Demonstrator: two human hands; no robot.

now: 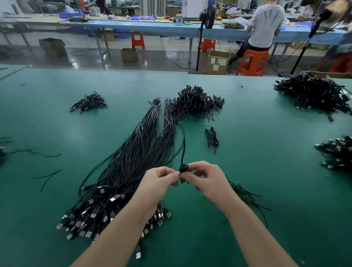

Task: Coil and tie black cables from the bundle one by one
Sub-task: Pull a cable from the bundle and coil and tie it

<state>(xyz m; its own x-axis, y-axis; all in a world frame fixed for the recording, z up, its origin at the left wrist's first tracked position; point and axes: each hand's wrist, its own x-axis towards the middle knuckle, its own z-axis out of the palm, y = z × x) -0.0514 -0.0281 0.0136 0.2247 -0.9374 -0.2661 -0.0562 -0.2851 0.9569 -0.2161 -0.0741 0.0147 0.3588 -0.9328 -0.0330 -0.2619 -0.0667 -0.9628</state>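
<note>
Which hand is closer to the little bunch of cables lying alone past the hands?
Right. The right hand is just below the little bunch. The left hand is farther off to its left, both pinching the coil.

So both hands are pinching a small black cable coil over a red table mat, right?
Not quite: the head view shows the table mat is green, not red. The left hand and right hand do pinch the small black cable coil over it.

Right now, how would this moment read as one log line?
step: coiling | left hand: pinching cable coil | right hand: pinching coil | bundle: on table
</note>
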